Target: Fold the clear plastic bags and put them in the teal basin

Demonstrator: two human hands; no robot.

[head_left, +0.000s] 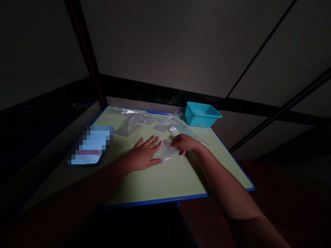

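On the tabletop lies a clear plastic bag (165,151), flat between my two hands. My left hand (145,155) rests palm down with its fingers spread, the fingertips and thumb at the bag's left side. The fingers of my right hand (186,143) are bent and pinched together on the bag's right edge. Beyond my hands, more crumpled clear plastic bags (139,119) are spread across the back of the table. A small shiny packet (173,130) sits just past my right hand.
The light green table (155,187) has a blue edge. A turquoise plastic basket (200,119) stands at its back right corner. At the left lies a lit, blurred-out device (93,144) that looks like a phone or tablet. Dark panelled walls or cabinet doors rise behind.
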